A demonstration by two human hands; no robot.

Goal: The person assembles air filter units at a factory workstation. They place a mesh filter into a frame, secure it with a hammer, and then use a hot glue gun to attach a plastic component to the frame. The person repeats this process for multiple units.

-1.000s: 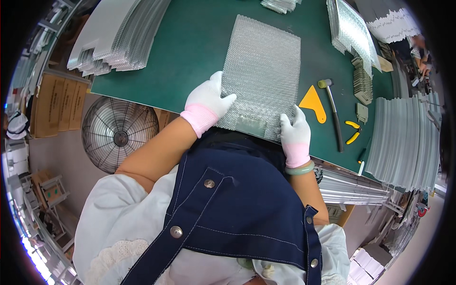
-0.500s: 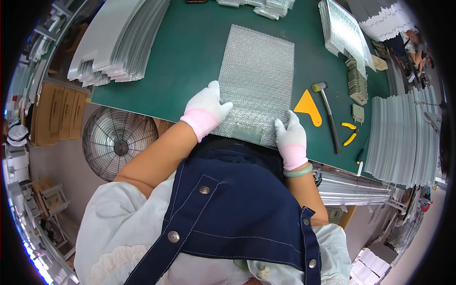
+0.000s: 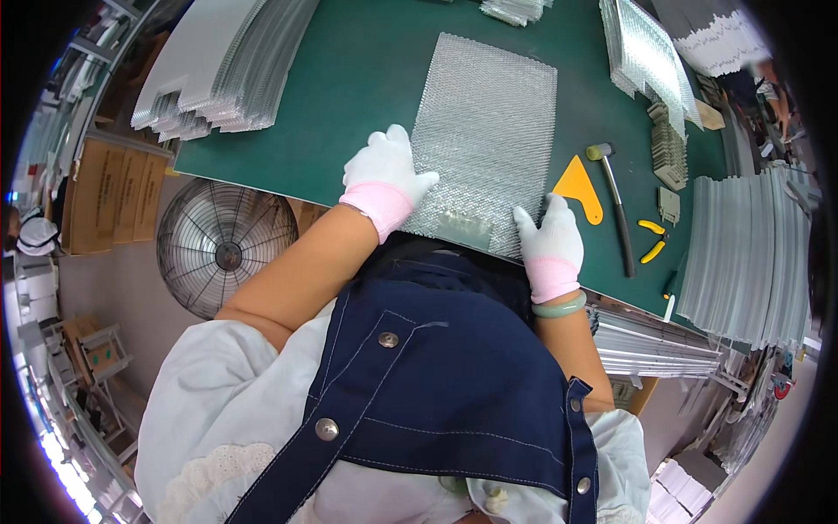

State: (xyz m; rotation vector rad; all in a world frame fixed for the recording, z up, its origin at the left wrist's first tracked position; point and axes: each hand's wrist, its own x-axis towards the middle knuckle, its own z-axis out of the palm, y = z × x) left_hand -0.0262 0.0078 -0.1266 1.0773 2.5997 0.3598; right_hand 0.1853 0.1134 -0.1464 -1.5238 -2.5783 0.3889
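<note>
Head view | left hand (image 3: 384, 175), white knit glove, flat open on shiny rectangular honeycomb mesh sheet (image 3: 484, 140) | right hand (image 3: 548, 240) likewise flat on its corner | smooth green bench (image 3: 349, 87)

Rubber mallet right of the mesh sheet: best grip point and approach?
Grip the mallet mid-handle from above. It lies flat on the green table, head at the far end, dark handle running toward the person; the right hand is nearest, the orange scraper close left.
</note>
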